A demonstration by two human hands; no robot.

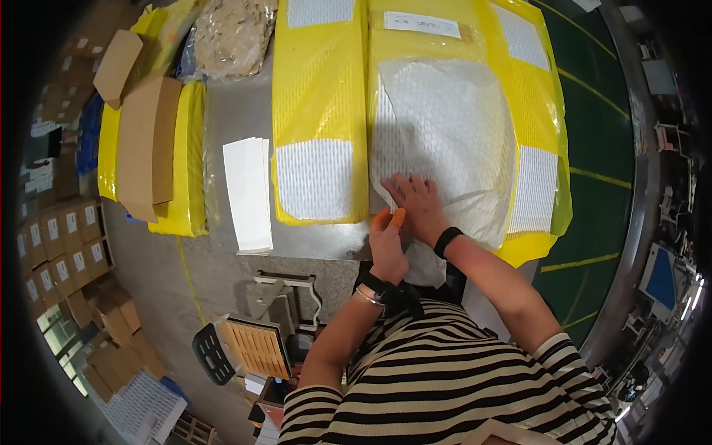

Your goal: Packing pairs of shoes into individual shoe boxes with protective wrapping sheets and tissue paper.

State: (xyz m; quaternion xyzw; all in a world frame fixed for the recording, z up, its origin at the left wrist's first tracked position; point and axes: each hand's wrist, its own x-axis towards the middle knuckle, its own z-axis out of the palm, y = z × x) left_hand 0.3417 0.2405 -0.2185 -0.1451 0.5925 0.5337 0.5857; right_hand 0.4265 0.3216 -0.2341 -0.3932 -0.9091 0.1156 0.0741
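Note:
A stack of white patterned pieces [452, 133] under cloudy clear plastic lies in front of me, between yellow-wrapped bundles. Flat on the near part of this plastic rests my right hand [421, 208], its fingers spread. My left hand [389, 245] is closed at the stack's near left corner, just beside the right hand. Orange finger covers show on its fingertips. What those fingers pinch is too small to make out. Just left of the stack lies a long yellow-wrapped bundle [319, 96] with white patterned ends showing.
White paper strips [248, 194] lie on the metal table [226, 96]. Further left is a folded brown cardboard piece [147, 144] on yellow packages. A wooden-slatted chair [256, 348] stands below the table edge. Stacked cartons [63, 248] line the far left, and green flooring [593, 148] lies right.

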